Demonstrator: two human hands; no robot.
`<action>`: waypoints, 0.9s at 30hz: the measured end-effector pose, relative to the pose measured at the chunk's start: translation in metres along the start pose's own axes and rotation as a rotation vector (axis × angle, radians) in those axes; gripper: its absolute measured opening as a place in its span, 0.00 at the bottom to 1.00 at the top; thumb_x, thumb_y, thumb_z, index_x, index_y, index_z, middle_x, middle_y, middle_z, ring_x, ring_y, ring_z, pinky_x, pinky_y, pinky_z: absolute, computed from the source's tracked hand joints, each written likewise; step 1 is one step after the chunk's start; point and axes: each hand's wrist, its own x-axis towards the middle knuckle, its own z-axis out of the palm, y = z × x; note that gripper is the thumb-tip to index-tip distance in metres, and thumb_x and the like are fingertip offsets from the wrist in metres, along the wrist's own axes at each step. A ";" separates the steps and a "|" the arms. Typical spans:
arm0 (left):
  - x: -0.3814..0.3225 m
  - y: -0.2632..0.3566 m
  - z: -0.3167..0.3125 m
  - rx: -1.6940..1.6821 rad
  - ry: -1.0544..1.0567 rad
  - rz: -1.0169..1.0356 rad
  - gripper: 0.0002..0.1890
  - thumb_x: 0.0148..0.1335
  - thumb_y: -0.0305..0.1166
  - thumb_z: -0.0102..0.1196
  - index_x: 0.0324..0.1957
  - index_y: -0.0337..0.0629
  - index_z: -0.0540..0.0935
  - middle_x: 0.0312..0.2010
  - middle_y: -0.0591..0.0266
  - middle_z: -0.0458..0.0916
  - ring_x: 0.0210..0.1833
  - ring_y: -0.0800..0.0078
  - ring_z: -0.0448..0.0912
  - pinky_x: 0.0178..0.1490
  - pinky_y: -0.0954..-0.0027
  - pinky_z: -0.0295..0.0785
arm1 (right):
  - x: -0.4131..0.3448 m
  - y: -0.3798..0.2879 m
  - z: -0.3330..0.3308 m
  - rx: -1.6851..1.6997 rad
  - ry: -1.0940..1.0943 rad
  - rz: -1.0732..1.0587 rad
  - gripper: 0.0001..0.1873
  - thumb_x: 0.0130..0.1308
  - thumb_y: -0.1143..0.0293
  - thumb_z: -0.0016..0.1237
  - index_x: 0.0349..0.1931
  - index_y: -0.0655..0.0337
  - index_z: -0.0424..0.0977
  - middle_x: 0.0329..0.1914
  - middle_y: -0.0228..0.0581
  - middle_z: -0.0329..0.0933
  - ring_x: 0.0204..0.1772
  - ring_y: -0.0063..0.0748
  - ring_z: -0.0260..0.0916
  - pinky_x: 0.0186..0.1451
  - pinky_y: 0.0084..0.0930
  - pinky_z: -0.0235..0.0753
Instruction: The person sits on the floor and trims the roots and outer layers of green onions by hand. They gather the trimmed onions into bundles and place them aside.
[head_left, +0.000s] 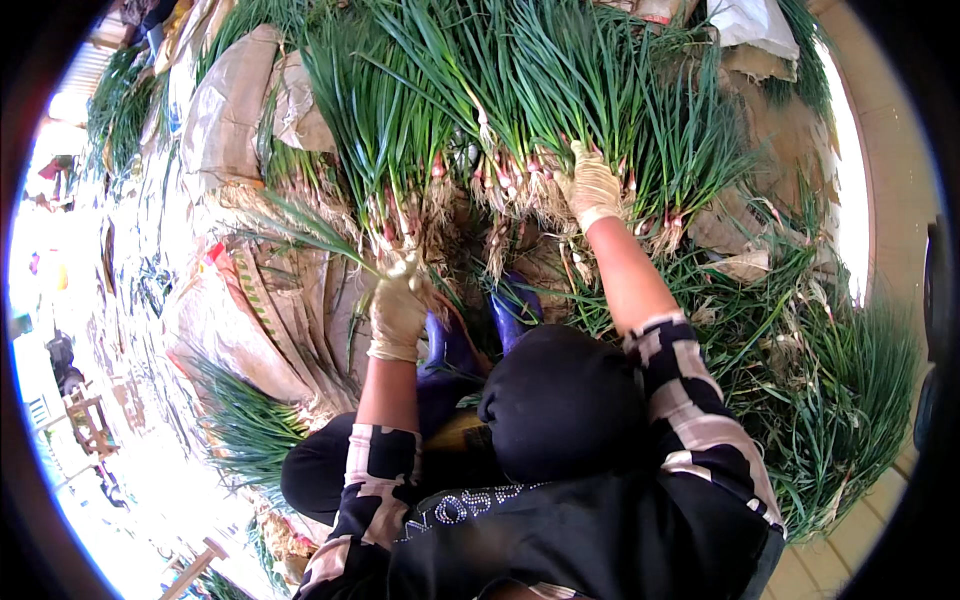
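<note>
Green onions with reddish bulbs and pale roots lie in a broad heap in front of me, their leaves pointing away. My left hand, in a pale glove, is closed around the root end of a few green onions, whose leaves point up and left. My right hand, gloved too, rests among the bulbs at the near edge of the heap, its fingers partly hidden by leaves; whether it grips any stalk is unclear.
Loose leaves and stalks pile up on the right. Woven sacks lie at the left, with another bunch of green onions by my knee. My purple boots stand just below the heap. A white sack is at the upper right.
</note>
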 end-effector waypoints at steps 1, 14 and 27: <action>-0.001 -0.007 -0.008 -0.056 0.023 0.003 0.15 0.50 0.25 0.48 0.41 0.31 0.76 0.42 0.51 0.78 0.28 0.72 0.68 0.47 0.62 0.70 | 0.005 0.000 0.002 -0.202 0.001 -0.075 0.26 0.53 0.59 0.55 0.53 0.52 0.67 0.51 0.43 0.70 0.52 0.42 0.69 0.54 0.36 0.70; 0.006 -0.005 -0.012 -0.404 -0.043 -0.014 0.20 0.57 0.21 0.40 0.54 0.38 0.70 0.47 0.53 0.77 0.07 0.85 0.51 0.36 0.75 0.70 | -0.002 0.048 -0.025 0.895 0.301 0.040 0.09 0.63 0.65 0.46 0.41 0.56 0.74 0.40 0.36 0.73 0.37 0.27 0.70 0.42 0.23 0.71; -0.007 -0.005 0.019 -0.188 0.027 -0.175 0.24 0.62 0.21 0.41 0.61 0.45 0.63 0.43 0.57 0.77 0.12 0.86 0.55 0.32 0.76 0.72 | 0.002 0.021 -0.025 0.155 0.074 0.123 0.10 0.61 0.67 0.47 0.41 0.57 0.75 0.42 0.38 0.68 0.40 0.28 0.69 0.47 0.27 0.73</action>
